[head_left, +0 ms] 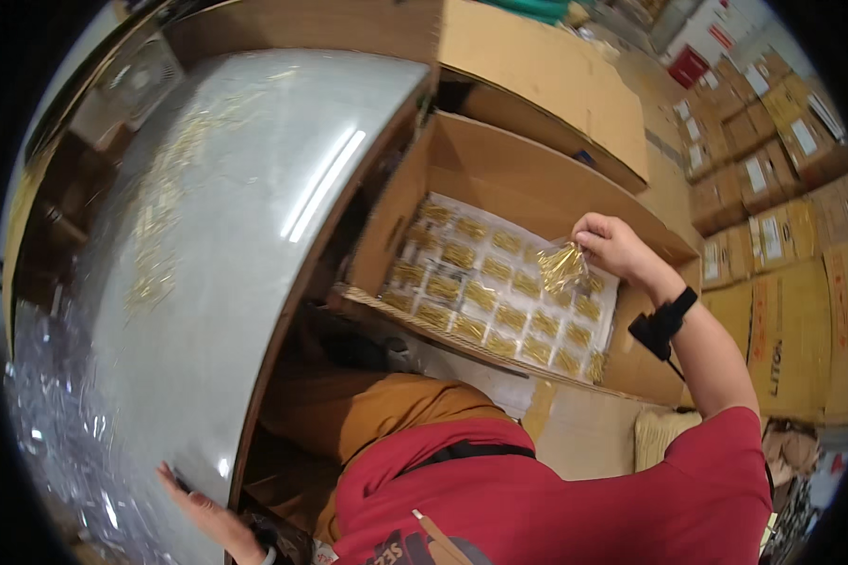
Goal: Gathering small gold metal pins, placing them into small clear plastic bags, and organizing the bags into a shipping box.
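Note:
My right hand (612, 245) pinches the top of a small clear plastic bag (562, 269) with thin gold-coloured pieces inside. The bag hangs over an open cardboard box (546, 169). Rows of similar filled bags (481, 297) lie flat on a white layer in that box. Over the near end of the grey worktable (217, 367) is my left hand (207, 516), its fingers stretched out and nothing seen in it. Whether it touches the surface, I cannot tell. Loose gold-coloured pieces (155, 217) are scattered along the table's far left side.
A heap of clear plastic bags (61, 424) lies along the table's left edge. The box's raised flap (546, 85) stands beyond it. Stacked cartons (773, 188) line the right side. A wooden rim (287, 301) edges the table beside the box.

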The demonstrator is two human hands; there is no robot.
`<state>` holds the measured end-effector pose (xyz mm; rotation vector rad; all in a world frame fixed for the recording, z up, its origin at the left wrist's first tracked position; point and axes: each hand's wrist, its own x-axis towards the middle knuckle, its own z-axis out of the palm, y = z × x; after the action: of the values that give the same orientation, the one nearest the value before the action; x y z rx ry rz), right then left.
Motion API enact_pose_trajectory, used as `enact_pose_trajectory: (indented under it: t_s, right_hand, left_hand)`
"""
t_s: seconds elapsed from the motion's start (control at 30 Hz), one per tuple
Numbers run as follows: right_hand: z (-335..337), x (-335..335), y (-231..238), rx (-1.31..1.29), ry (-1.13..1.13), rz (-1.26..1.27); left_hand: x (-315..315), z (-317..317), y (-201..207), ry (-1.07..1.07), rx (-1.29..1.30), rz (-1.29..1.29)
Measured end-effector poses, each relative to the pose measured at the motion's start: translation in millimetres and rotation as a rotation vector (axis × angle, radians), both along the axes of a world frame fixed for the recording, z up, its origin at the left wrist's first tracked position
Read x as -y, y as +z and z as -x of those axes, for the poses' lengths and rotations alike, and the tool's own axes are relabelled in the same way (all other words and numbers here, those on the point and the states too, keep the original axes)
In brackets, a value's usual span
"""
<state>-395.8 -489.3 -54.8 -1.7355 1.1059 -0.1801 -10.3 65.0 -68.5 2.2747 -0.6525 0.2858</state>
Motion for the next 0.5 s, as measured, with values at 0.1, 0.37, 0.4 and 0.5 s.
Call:
enact_pose_trajectory:
  t_s: [0.1,0.37,0.4,0.5]
  right_hand:
    - [63.7,41.4,-44.4,-0.082,0.02,-0.027]
    - [147.9,74.7,-127.8,-0.583,0.451,0.264]
    - [160.8,80.0,-142.8,-0.687,0.53,0.287]
    - [174.8,76.7,-164.9,-0.799,0.674,0.366]
  left_hand:
    - [-13.0,-8.9,3.3,-0.013,-0.03,0.0]
    - [-24.2,-11.2,3.2,0.043,-0.035,-0.14]
    - [-20.8,-9.5,5.1,0.063,-0.032,-0.156]
    - [-12.8,-7.3,9.1,0.117,-0.02,-0.217]
